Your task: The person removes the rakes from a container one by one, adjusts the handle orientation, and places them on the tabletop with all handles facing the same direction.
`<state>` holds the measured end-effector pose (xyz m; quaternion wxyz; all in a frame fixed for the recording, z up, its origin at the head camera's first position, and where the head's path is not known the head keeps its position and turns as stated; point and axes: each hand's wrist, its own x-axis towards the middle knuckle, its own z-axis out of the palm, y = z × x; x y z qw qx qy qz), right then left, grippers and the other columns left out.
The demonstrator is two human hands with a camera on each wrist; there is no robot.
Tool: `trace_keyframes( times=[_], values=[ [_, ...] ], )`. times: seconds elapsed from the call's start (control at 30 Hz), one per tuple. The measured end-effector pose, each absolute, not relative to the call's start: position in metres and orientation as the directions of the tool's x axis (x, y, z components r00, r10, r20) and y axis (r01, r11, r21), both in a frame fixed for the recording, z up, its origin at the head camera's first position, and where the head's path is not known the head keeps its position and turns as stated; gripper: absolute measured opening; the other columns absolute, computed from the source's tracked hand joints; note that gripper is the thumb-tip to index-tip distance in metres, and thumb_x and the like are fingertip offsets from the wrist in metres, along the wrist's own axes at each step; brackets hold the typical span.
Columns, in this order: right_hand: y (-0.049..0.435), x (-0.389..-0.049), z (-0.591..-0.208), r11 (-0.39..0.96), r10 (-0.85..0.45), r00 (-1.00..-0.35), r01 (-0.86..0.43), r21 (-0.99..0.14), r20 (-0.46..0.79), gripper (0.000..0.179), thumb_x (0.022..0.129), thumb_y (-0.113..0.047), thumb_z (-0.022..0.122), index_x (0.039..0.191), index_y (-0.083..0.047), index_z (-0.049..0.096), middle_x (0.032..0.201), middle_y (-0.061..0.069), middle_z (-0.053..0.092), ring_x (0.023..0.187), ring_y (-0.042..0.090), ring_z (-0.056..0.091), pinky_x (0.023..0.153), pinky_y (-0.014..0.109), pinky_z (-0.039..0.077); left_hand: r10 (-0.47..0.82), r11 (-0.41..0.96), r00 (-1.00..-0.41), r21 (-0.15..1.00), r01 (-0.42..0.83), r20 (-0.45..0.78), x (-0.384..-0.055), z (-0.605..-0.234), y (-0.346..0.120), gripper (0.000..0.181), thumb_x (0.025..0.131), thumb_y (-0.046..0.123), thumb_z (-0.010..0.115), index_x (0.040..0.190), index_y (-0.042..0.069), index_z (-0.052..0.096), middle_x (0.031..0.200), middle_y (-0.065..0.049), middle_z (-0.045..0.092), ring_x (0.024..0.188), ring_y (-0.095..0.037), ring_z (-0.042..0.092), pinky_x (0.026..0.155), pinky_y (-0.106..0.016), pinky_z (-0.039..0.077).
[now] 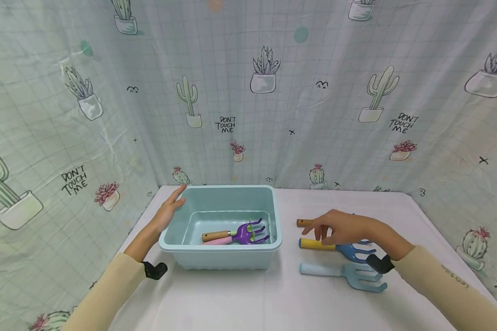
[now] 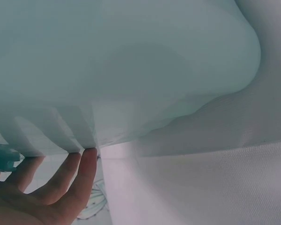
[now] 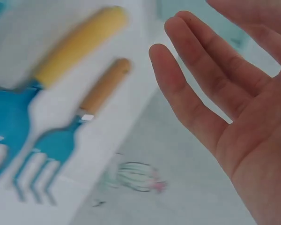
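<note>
A pale teal plastic bin (image 1: 221, 259) stands on the table. My left hand (image 1: 170, 212) holds its left rim, the thumb over the edge; in the left wrist view, the fingers (image 2: 86, 171) touch the outer wall. Inside lie a purple hand fork (image 1: 246, 234) with a wooden handle and a tool with a pink handle (image 1: 218, 241), partly hidden. My right hand (image 1: 341, 226) hovers with loose fingers over a yellow-handled blue garden fork (image 1: 349, 250). Behind it lies a smaller blue fork with a wooden handle (image 3: 56, 145), mostly covered by the hand in the head view.
A light blue hand fork (image 1: 356, 276) lies nearest me on the right side of the white table (image 1: 240, 299). A cactus-printed cloth (image 1: 290, 105) hangs behind the table and along both sides. Black wrist straps (image 1: 154, 270) sit on both sleeves.
</note>
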<state>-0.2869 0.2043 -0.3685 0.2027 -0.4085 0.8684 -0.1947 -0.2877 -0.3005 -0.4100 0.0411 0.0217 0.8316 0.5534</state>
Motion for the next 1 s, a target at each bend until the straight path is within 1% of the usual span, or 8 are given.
trace_keyframes(
  times=[0.07,0.17,0.3,0.43,0.53,0.7,0.77,1.0],
  values=[
    [0.198,-0.292,-0.357,0.579,-0.796,-0.578,-0.644,-0.5,-0.178,0.043,0.093,-0.005,0.07,0.131,-0.024,0.07,0.108,-0.003,0.075,0.092,0.005,0.066,0.079,0.021,0.057,0.079,0.385,-0.996,0.923,-0.012,-0.046,-0.287,-0.41,-0.301,0.059,0.114,0.032,0.028,0.168,0.027,0.003,0.175,-0.017,0.004,0.157,-0.048,0.02,0.118,-0.066,0.034],
    [0.185,-0.297,-0.338,0.559,-0.811,-0.565,-0.671,-0.487,-0.153,0.041,0.094,-0.005,0.068,0.131,-0.023,0.07,0.108,-0.006,0.075,0.093,0.008,0.067,0.078,0.022,0.058,0.076,0.393,-0.996,0.919,-0.014,-0.047,-0.288,-0.41,-0.303,0.059,0.114,0.032,0.027,0.168,0.026,0.003,0.175,-0.016,0.003,0.158,-0.048,0.018,0.119,-0.066,0.032],
    [0.163,-0.304,-0.318,0.525,-0.834,-0.539,-0.708,-0.472,-0.119,0.038,0.095,-0.007,0.068,0.131,-0.019,0.069,0.103,-0.006,0.074,0.093,0.011,0.07,0.077,0.022,0.059,0.073,0.405,-0.996,0.914,-0.009,-0.043,-0.289,-0.409,-0.304,0.059,0.114,0.032,0.027,0.168,0.025,0.003,0.176,-0.015,0.001,0.159,-0.047,0.016,0.121,-0.067,0.029],
    [0.138,-0.313,-0.305,0.471,-0.864,-0.498,-0.746,-0.472,-0.074,0.038,0.096,-0.005,0.066,0.132,-0.015,0.068,0.104,0.0,0.074,0.093,0.012,0.07,0.079,0.024,0.06,0.075,0.406,-0.996,0.914,-0.005,-0.038,-0.289,-0.407,-0.304,0.06,0.114,0.032,0.028,0.168,0.024,0.004,0.176,-0.014,0.001,0.159,-0.047,0.014,0.122,-0.066,0.027],
    [0.118,-0.318,-0.297,0.449,-0.875,-0.48,-0.758,-0.473,-0.062,0.038,0.096,-0.004,0.064,0.133,-0.015,0.067,0.108,0.004,0.075,0.096,0.014,0.071,0.082,0.028,0.06,0.081,0.397,-0.996,0.918,-0.003,-0.038,-0.288,-0.407,-0.303,0.06,0.114,0.031,0.029,0.168,0.023,0.005,0.176,-0.014,0.001,0.16,-0.046,0.013,0.123,-0.066,0.026],
    [0.081,-0.325,-0.287,0.437,-0.887,-0.456,-0.773,-0.46,-0.076,0.039,0.097,-0.008,0.064,0.135,-0.018,0.066,0.113,0.003,0.075,0.102,0.015,0.072,0.087,0.032,0.059,0.077,0.394,-0.996,0.919,-0.008,-0.042,-0.287,-0.407,-0.302,0.059,0.114,0.03,0.029,0.168,0.024,0.006,0.176,-0.014,0.002,0.16,-0.046,0.014,0.123,-0.066,0.027],
    [0.066,-0.33,-0.285,0.43,-0.892,-0.445,-0.779,-0.457,-0.081,0.04,0.097,-0.009,0.065,0.135,-0.018,0.066,0.115,0.003,0.074,0.103,0.015,0.072,0.089,0.033,0.059,0.072,0.402,-0.997,0.916,-0.008,-0.041,-0.288,-0.408,-0.302,0.059,0.114,0.03,0.028,0.168,0.024,0.006,0.176,-0.013,0.001,0.16,-0.045,0.013,0.123,-0.066,0.025],
    [0.021,-0.344,-0.291,0.418,-0.903,-0.417,-0.805,-0.421,-0.101,0.039,0.097,-0.012,0.067,0.135,-0.021,0.067,0.115,0.001,0.075,0.105,0.013,0.073,0.093,0.031,0.058,0.061,0.406,-0.997,0.914,-0.024,-0.053,-0.29,-0.41,-0.301,0.059,0.114,0.031,0.027,0.168,0.025,0.005,0.176,-0.012,-0.001,0.16,-0.045,0.011,0.123,-0.068,0.024]
  ],
)
